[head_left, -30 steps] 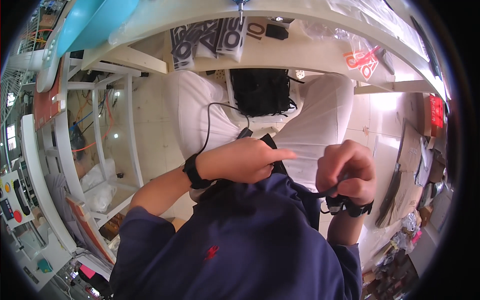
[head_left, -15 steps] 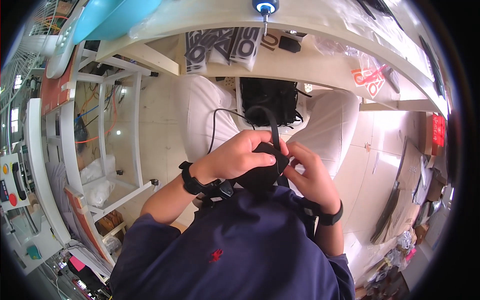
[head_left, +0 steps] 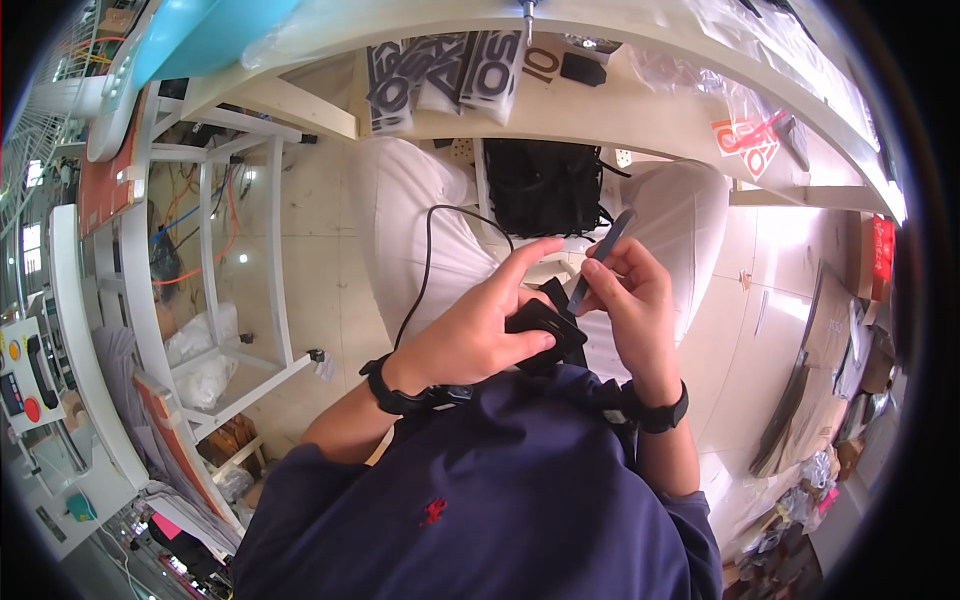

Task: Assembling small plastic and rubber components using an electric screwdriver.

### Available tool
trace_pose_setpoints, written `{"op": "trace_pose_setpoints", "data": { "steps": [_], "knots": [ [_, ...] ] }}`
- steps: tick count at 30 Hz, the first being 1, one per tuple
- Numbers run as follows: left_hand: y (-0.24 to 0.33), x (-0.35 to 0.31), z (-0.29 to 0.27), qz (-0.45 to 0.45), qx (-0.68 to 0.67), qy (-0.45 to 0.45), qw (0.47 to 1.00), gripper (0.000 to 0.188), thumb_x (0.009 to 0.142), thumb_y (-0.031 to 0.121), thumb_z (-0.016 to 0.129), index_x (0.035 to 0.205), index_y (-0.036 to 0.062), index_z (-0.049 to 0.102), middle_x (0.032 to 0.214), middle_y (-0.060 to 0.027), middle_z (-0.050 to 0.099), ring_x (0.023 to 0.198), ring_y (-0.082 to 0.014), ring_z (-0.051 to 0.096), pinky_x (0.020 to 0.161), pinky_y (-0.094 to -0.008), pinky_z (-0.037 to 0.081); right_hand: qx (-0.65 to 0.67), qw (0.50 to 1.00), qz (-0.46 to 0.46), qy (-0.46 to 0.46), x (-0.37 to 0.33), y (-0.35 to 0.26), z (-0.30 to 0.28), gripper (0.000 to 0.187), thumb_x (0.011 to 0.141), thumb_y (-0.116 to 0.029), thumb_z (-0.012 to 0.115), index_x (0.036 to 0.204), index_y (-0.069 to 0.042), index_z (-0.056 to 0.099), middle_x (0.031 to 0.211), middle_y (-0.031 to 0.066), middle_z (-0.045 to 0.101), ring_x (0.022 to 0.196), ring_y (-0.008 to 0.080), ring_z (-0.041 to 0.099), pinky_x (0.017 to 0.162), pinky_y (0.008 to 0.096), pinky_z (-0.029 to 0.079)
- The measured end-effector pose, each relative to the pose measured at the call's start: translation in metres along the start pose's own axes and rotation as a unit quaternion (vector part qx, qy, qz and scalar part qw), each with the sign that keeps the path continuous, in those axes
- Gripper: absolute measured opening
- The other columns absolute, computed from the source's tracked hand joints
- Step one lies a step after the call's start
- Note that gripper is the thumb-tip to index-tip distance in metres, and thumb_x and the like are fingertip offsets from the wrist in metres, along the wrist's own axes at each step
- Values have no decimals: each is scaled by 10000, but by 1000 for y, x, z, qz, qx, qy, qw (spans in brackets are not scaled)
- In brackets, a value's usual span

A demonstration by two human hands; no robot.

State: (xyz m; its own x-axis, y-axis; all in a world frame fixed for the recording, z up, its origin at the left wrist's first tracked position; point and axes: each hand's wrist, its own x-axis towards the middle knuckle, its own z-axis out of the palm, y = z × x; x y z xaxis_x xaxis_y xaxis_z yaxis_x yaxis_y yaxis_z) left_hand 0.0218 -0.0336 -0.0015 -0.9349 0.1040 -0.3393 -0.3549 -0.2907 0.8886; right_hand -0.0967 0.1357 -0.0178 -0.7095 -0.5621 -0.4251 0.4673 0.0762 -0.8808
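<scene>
Right hand (head_left: pixel 640 310) is moving off the black piece (head_left: pixel 540 318)

Beyond the fingertips, a black bundle (head_left: pixel 545 185) is lying. Between closed thumb and fingers of the left hand (head_left: pixel 465 335), the black piece is being held, the index extending. Between the right hand's pinching fingertips, a dark strip (head_left: pixel 612 238) is slanting forward.

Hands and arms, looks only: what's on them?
Left hand and right hand: no gloves. Short navy left sleeve and right sleeve. Black left wristband and right wristband; thin black cable near the left one.
</scene>
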Motion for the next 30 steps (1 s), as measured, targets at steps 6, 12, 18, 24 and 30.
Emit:
{"op": "trace_pose_setpoints", "data": {
  "steps": [6, 12, 18, 24, 30],
  "knots": [
    [4, 6, 5, 2, 50, 22, 999, 849, 875, -81, 643, 1584, 104, 212, 976, -64, 657, 920, -106, 607, 861, -265, 492, -18, 1000, -20, 5, -5, 7, 3, 142, 958, -77, 683, 960, 30, 589, 828, 44, 652, 672, 95, 633, 597, 246, 549],
    [4, 10, 3, -7, 39, 10, 999, 849, 877, -97, 636, 1585, 107, 216, 952, -51, 653, 900, -88, 596, 850, -251, 486, -25, 999, -22, 10, -7, 8, 5, 162, 956, -88, 693, 970, 39, 593, 829, 40, 657, 670, 91, 631, 583, 240, 524],
    [2, 9, 3, -6, 60, 28, 998, 841, 875, -89, 647, 1579, 101, 229, 942, -42, 646, 894, -87, 592, 834, -247, 481, -3, 1000, -1, 15, -2, 12, 2, 155, 953, -88, 694, 961, 32, 596, 844, 37, 656, 670, 84, 629, 587, 235, 533],
    [4, 9, 4, 13, 128, 32, 991, 831, 875, -89, 649, 1573, 96, 238, 956, -46, 655, 896, -93, 592, 825, -249, 481, -13, 999, 28, 13, -1, 12, 5, 139, 948, -86, 698, 951, 15, 602, 857, 35, 670, 691, 70, 625, 617, 230, 533],
    [1, 10, 3, 2, 105, 87, 991, 753, 874, -100, 642, 1527, 84, 313, 978, -49, 667, 899, -91, 610, 808, -248, 492, -34, 999, -8, 14, -4, 16, 11, 133, 952, -85, 694, 946, 14, 605, 863, 24, 681, 735, 48, 608, 668, 205, 505]
  ]
}}
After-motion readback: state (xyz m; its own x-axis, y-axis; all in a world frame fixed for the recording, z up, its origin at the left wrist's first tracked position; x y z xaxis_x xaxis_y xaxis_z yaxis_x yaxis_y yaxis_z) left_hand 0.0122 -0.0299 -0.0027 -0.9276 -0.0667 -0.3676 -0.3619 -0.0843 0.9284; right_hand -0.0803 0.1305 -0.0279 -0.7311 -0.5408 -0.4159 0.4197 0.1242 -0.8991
